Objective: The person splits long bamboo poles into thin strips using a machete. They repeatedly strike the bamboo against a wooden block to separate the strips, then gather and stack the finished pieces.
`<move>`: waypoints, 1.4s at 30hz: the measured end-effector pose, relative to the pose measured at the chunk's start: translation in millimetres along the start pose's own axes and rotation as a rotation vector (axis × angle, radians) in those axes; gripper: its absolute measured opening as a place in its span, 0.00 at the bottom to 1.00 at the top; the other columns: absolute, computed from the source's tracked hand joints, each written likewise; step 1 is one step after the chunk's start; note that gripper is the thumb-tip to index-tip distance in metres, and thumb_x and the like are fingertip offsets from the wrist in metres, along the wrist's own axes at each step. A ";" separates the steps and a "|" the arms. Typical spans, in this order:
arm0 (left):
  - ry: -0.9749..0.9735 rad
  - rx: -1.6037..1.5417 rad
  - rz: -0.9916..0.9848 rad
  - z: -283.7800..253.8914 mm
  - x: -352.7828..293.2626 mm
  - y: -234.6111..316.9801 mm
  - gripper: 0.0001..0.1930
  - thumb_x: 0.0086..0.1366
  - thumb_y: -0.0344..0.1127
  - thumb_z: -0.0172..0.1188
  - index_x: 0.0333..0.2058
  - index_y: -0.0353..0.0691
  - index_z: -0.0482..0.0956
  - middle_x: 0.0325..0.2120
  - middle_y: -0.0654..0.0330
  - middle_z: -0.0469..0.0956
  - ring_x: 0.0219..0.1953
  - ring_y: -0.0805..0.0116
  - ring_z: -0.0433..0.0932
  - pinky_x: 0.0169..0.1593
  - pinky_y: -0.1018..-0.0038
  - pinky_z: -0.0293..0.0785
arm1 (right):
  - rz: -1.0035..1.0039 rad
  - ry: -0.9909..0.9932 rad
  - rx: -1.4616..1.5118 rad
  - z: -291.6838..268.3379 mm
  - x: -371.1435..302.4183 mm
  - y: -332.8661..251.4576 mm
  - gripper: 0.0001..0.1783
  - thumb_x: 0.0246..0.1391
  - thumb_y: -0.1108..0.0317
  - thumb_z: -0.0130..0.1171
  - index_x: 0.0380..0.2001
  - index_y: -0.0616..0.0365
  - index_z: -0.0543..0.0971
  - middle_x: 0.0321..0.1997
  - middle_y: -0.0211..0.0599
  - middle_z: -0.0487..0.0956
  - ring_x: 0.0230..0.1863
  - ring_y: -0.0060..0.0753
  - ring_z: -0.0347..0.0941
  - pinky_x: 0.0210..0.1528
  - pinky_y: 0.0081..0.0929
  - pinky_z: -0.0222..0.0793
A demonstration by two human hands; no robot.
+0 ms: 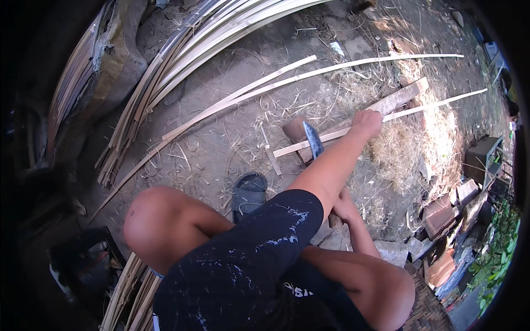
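Note:
My left arm reaches across to the right, and my left hand (pixel 369 122) is closed around a thin pale bamboo strip (pixel 441 103). This strip lies slantwise along a narrow wooden plank (pixel 398 98) on the ground. Below my left forearm, my right hand (pixel 344 206) is closed on the handle of a knife (pixel 313 139). Its dark blade shows beyond the forearm, pointing away from me and beside the strip's near left part. My left forearm hides the middle of the knife, so contact between blade and strip cannot be told.
Long strips (pixel 221 44) lie bundled at the upper left, with two loose strips (pixel 265 85) nearer. Curled shavings (pixel 395 151) cover the ground. A grey sandal (pixel 249 194) is by my knee. Broken bricks (pixel 440 215) and a dark container (pixel 482 157) stand at the right.

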State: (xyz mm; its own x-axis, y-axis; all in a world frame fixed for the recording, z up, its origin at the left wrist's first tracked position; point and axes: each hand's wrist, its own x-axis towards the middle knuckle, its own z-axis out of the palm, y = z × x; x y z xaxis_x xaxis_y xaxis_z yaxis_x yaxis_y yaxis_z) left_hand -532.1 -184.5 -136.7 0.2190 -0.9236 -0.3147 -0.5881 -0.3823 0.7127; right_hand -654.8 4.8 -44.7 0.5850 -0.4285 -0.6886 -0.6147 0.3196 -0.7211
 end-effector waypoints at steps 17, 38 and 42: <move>0.049 0.027 0.063 7.3 2.3 3.5 0.13 0.65 0.36 0.52 0.40 0.45 0.86 0.38 0.50 0.85 0.42 0.52 0.84 0.47 0.56 0.79 | -0.374 -0.200 -0.293 25.5 -17.6 11.0 0.09 0.59 0.71 0.55 0.38 0.67 0.78 0.27 0.37 0.81 0.25 0.27 0.77 0.28 0.27 0.72; -0.779 0.875 0.133 -221.6 -169.3 -109.3 0.20 0.73 0.47 0.51 0.47 0.34 0.81 0.45 0.45 0.82 0.52 0.54 0.81 0.51 0.57 0.77 | 0.068 0.369 0.328 -46.5 6.8 71.0 0.18 0.69 0.51 0.52 0.43 0.57 0.70 0.27 0.33 0.74 0.24 0.23 0.73 0.24 0.25 0.73; -0.632 -0.373 -0.321 -167.7 -243.4 -165.3 0.21 0.75 0.47 0.49 0.42 0.32 0.81 0.37 0.47 0.83 0.37 0.50 0.82 0.44 0.58 0.77 | 0.064 0.402 0.280 -45.4 10.3 74.7 0.20 0.68 0.50 0.53 0.44 0.58 0.70 0.27 0.33 0.76 0.23 0.23 0.74 0.24 0.26 0.74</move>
State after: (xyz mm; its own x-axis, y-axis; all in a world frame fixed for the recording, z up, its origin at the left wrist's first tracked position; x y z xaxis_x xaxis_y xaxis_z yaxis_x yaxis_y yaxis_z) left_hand -357.5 98.6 -72.8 -0.2146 -0.6182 -0.7561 -0.2473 -0.7145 0.6544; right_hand -718.7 -14.1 -102.2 0.2666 -0.6752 -0.6878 -0.4449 0.5468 -0.7093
